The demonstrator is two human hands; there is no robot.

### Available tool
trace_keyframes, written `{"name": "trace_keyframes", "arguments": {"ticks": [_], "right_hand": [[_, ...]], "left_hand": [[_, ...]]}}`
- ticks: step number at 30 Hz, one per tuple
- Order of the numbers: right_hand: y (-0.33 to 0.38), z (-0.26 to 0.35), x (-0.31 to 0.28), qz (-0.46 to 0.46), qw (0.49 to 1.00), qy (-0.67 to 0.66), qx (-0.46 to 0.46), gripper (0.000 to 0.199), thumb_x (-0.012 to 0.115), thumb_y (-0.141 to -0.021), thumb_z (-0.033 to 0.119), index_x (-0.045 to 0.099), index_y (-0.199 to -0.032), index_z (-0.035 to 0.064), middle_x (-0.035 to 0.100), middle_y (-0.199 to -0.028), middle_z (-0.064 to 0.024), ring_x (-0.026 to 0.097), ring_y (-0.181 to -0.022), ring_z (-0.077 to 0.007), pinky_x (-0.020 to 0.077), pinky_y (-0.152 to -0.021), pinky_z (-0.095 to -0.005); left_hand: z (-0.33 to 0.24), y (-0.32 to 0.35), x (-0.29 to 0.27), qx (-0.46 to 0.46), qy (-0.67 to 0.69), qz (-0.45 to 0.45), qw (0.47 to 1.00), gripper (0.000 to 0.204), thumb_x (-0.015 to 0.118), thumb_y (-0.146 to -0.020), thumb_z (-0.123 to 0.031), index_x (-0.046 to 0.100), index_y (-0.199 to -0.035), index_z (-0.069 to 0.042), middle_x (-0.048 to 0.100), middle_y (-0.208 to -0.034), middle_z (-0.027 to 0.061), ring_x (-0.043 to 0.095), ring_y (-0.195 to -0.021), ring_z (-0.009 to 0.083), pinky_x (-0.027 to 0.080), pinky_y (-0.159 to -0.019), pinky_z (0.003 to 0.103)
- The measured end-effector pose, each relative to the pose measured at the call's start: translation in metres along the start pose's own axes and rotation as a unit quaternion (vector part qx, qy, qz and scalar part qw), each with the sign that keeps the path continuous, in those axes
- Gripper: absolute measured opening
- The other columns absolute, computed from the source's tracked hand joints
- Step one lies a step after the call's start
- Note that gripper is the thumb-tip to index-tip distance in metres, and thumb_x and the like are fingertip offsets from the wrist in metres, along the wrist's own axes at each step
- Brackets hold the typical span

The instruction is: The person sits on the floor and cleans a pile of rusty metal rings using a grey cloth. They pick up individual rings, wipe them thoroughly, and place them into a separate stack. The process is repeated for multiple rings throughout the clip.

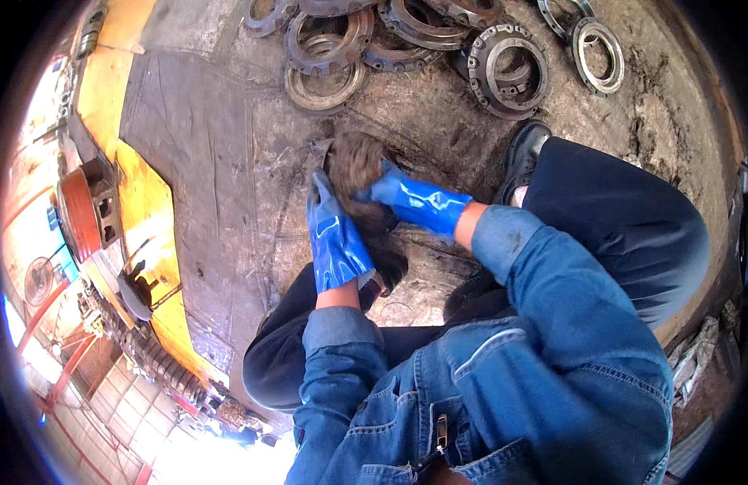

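Both my hands wear shiny blue gloves and meet over the ground between my legs. My right hand (418,200) is closed on a brown, fuzzy, rag-like wad (356,164), which is smeared by motion. My left hand (333,230) lies along the wad's left side, its fingers bent around an edge. Under the wad, a dark part (375,220) shows a little; most of it is covered, and its kind cannot be made out.
Beyond my hands lie several greasy metal rings (329,44), a thick toothed ring (507,71) and a paler ring (598,56). Yellow boards (151,218) run along the left, beside a reddish-brown drum (80,212). My shoe (521,158) rests right of the wad.
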State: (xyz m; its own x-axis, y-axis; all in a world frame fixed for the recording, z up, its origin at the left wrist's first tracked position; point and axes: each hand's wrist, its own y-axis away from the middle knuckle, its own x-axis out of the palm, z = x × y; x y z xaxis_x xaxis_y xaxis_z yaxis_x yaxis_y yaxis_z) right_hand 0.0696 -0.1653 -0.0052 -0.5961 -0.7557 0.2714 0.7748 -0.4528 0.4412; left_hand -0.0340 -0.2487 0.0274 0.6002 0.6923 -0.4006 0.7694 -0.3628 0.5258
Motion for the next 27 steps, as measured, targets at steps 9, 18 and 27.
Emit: {"name": "trace_keyframes", "arguments": {"ticks": [9, 18, 27], "right_hand": [[0.003, 0.024, -0.063, 0.348, 0.701, 0.594, -0.188, 0.035, 0.061, -0.079, 0.021, 0.062, -0.113, 0.0166, 0.06, -0.117, -0.0086, 0.059, -0.106, -0.0292, 0.0502, -0.078, -0.0376], [-0.014, -0.045, -0.067, 0.099, 0.842, 0.44, -0.295, 0.041, 0.057, -0.08, 0.013, 0.06, -0.121, 0.0132, 0.054, -0.133, -0.0097, 0.055, -0.114, -0.0307, 0.0499, -0.087, -0.0391], [0.055, 0.0, -0.029, 0.047, 0.927, -0.198, 0.314, 0.033, 0.068, -0.08, 0.018, 0.067, -0.111, 0.0068, 0.069, -0.11, -0.0132, 0.066, -0.098, -0.0279, 0.0521, -0.088, -0.0455]], "left_hand": [[-0.017, 0.005, 0.001, -0.092, 0.064, -0.001, 0.994, 0.058, 0.045, -0.1, -0.047, 0.058, -0.125, 0.004, 0.063, -0.121, 0.0172, 0.061, -0.106, 0.0231, 0.049, -0.089, 0.032], [-0.031, 0.016, 0.008, -0.043, 0.008, 0.001, 0.999, 0.058, 0.044, -0.1, -0.045, 0.056, -0.126, 0.005, 0.06, -0.125, 0.0204, 0.058, -0.111, 0.0266, 0.044, -0.097, 0.034], [-0.023, 0.025, -0.004, 0.099, -0.12, 0.009, 0.988, 0.053, 0.046, -0.1, -0.039, 0.05, -0.133, 0.002, 0.054, -0.132, 0.0222, 0.052, -0.12, 0.0345, 0.039, -0.104, 0.039]]}}
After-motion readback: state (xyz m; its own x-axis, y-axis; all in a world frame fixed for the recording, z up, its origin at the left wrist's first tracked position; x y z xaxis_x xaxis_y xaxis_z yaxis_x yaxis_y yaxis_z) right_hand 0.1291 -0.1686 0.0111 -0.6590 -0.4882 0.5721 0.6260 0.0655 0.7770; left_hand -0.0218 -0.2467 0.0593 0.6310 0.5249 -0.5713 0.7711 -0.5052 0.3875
